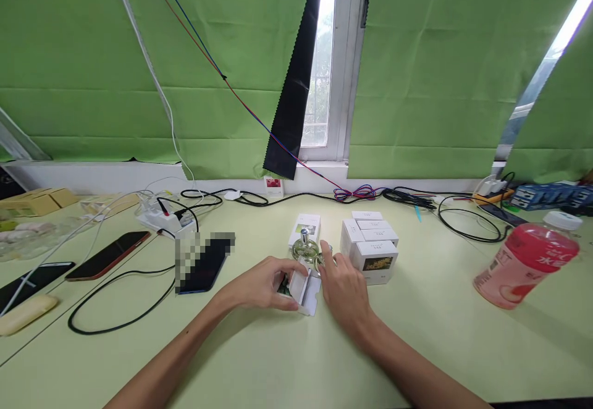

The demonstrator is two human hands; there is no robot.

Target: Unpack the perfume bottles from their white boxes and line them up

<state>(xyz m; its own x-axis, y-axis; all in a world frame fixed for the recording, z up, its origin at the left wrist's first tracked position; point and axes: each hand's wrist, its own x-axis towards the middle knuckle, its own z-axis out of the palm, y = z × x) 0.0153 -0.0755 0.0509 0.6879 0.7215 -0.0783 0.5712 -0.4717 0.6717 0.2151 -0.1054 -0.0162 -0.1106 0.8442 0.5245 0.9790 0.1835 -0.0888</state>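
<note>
My left hand (273, 282) grips a small white cardboard box (309, 298) lying on its side, thumb below and fingers above. The box's flaps stand open toward the right, and part of a dark green printed face shows beneath my fingers. My right hand (345, 282) is closed around a small glass bottle (319, 261), mostly covered by the fingers, just beyond the open box end. Close behind stands a round clear glass bottle (304, 247) with a silver cap and pale yellowish liquid. A white box (306, 223) lies flat behind that bottle.
Several white boxes (376, 259) stand grouped right of my right hand. A pink drink bottle (523, 261) leans at the far right. Phones (109, 254) and a power strip (162, 220) with looping cables lie left. A black cable bundle (410, 198) runs along the back.
</note>
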